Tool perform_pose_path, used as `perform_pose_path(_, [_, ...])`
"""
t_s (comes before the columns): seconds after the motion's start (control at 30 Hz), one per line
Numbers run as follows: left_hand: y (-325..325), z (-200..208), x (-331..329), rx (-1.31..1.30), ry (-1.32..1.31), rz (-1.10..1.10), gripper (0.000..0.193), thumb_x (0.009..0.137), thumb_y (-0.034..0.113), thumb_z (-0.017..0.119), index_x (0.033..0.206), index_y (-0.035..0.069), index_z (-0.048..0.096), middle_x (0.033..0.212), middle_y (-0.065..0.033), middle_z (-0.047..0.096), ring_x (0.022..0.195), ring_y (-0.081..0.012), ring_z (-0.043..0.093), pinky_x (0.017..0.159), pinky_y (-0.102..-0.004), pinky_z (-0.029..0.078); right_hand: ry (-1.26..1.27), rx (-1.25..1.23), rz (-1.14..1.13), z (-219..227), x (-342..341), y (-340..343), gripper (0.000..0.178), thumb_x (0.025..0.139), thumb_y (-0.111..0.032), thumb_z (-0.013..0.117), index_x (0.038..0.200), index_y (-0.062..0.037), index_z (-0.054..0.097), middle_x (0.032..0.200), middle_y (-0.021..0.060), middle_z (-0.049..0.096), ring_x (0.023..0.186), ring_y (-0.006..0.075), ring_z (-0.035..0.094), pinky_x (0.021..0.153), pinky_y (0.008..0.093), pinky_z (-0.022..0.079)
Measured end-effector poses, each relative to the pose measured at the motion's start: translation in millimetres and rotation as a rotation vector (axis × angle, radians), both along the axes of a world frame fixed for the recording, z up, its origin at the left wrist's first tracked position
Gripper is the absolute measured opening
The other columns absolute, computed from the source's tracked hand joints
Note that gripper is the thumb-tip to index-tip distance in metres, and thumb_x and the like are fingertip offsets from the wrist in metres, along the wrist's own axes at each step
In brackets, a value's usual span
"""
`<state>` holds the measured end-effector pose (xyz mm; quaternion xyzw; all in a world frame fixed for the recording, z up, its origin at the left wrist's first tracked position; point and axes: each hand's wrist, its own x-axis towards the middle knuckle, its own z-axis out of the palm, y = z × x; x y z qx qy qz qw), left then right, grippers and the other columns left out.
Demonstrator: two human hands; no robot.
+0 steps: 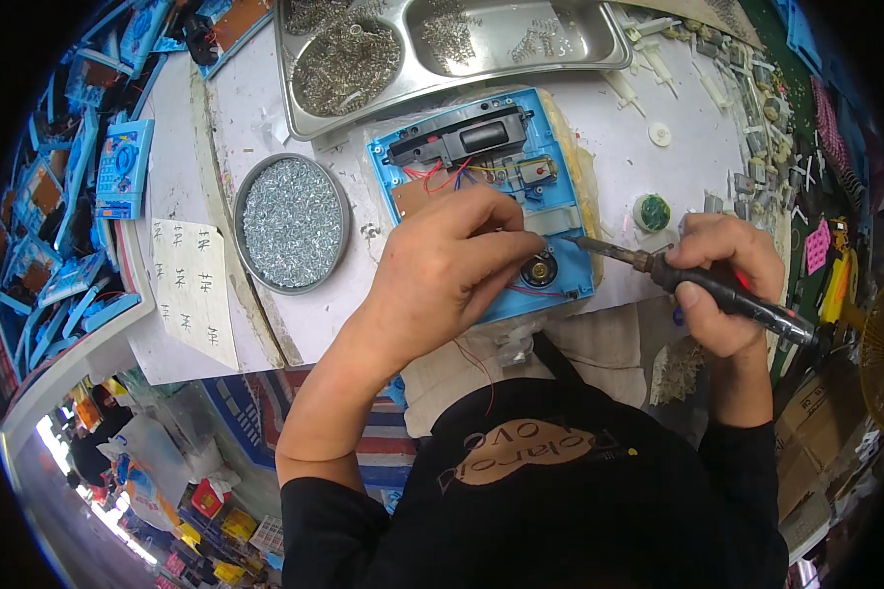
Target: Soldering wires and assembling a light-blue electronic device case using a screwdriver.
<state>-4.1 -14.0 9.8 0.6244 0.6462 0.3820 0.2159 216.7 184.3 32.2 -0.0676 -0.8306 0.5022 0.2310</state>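
1. While the soldering iron (pixel 658 267) is gripped tight in the right hand (pixel 722 280), its tip should be kept steady beside the small round speaker (pixel 538 269).
2. The open blue casing (pixel 481 196), flat on the white table (pixel 678 167), is pinned by the left hand (pixel 442 270), fingers pressed together on it.
3. Farther back, the round tin of screws (pixel 292 222) should be left undisturbed.

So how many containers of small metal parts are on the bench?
2. A round tin of screws sits left of the blue housing, and a divided steel tray of small metal parts lies behind it. Others may be hidden beyond the picture's edge.
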Motion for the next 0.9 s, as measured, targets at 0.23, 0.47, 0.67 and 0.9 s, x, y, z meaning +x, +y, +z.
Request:
perform_pose_path(0.23, [3.5, -10.0, 5.4, 0.073, 0.013, 0.071, 0.02, 0.076, 0.001, 0.077, 0.093, 0.008, 0.07, 0.094, -0.0066, 0.065, 0.083, -0.0287, 0.066, 0.07, -0.0391, 0.054, 0.032, 0.016, -0.011, 0.1, 1.3, 2.6, 0.025, 0.074, -0.01, 0.072, 0.095, 0.0017, 0.067, 0.067, 0.0041, 0.058, 0.051, 0.0119, 0.046, 0.05, 0.0272, 0.035])
perform_pose_path(0.47, [5.9, -3.5, 12.4, 0.026, 0.083, 0.084, 0.019, 0.071, 0.002, 0.076, 0.086, 0.007, 0.067, 0.102, -0.0071, 0.062, 0.085, -0.0272, 0.066, 0.07, -0.0384, 0.054, 0.015, 0.073, 0.075, -2.6, -2.7, -1.0, 0.024, 0.07, -0.011, 0.074, 0.092, -0.0027, 0.069, 0.067, 0.0043, 0.061, 0.049, 0.0158, 0.051, 0.048, 0.0297, 0.038])
perform_pose_path(0.67, [5.8, -1.0, 11.4, -0.012, 0.081, 0.07, 0.021, 0.071, -0.003, 0.076, 0.089, 0.005, 0.069, 0.105, -0.0113, 0.061, 0.089, -0.0274, 0.068, 0.076, -0.0358, 0.055, -0.024, 0.085, 0.061, -2.7, -6.1, -7.2, 0.024, 0.066, -0.01, 0.074, 0.089, -0.005, 0.07, 0.067, 0.0033, 0.062, 0.048, 0.0167, 0.051, 0.048, 0.0301, 0.038])
perform_pose_path(0.9, [4.7, -1.5, 9.4, -0.01, 0.089, 0.06, 0.021, 0.071, -0.003, 0.076, 0.089, 0.004, 0.069, 0.106, -0.0117, 0.062, 0.089, -0.0274, 0.068, 0.076, -0.0354, 0.055, -0.027, 0.106, 0.067, -2.0, -7.8, -6.8, 0.025, 0.064, -0.009, 0.075, 0.089, -0.0052, 0.07, 0.066, 0.0036, 0.06, 0.048, 0.0174, 0.051, 0.047, 0.0301, 0.038])
